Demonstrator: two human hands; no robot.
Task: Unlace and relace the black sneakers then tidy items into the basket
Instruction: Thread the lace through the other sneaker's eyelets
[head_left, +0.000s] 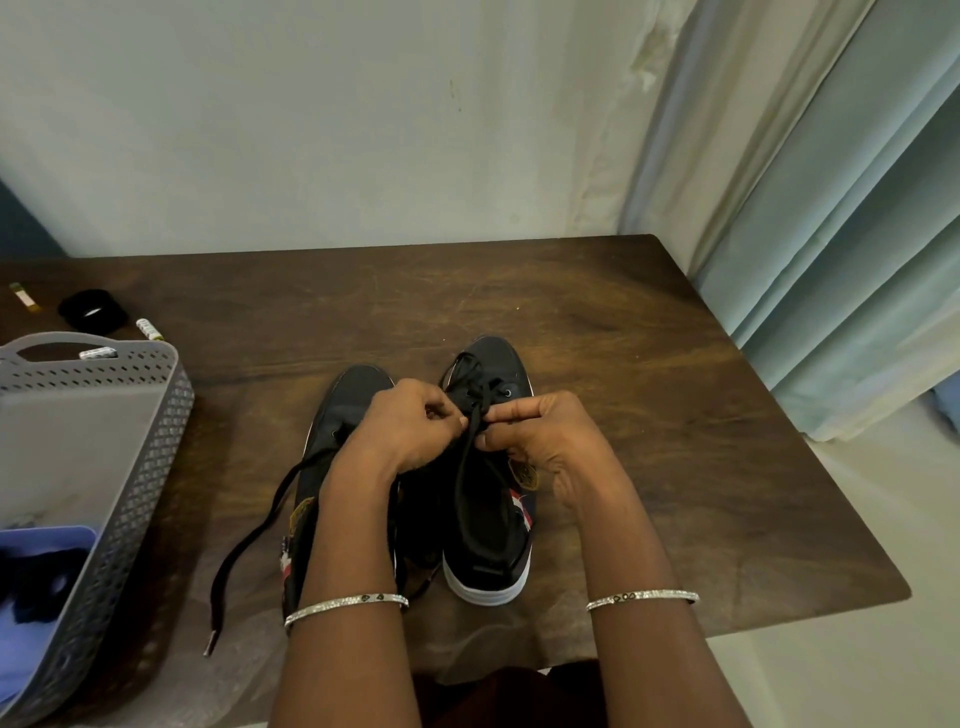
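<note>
Pinching lace (464, 467), hands (410, 431) (545, 441) centred on table (675, 364).

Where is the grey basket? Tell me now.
In the head view, the grey basket stands at the table's left edge, left of the black sneakers, with a black round object just behind it.

Matt black cloth sneakers (483, 467), white rubber sole; dark scuffed wood table (649, 364); perforated grey plastic basket (130, 467).
</note>
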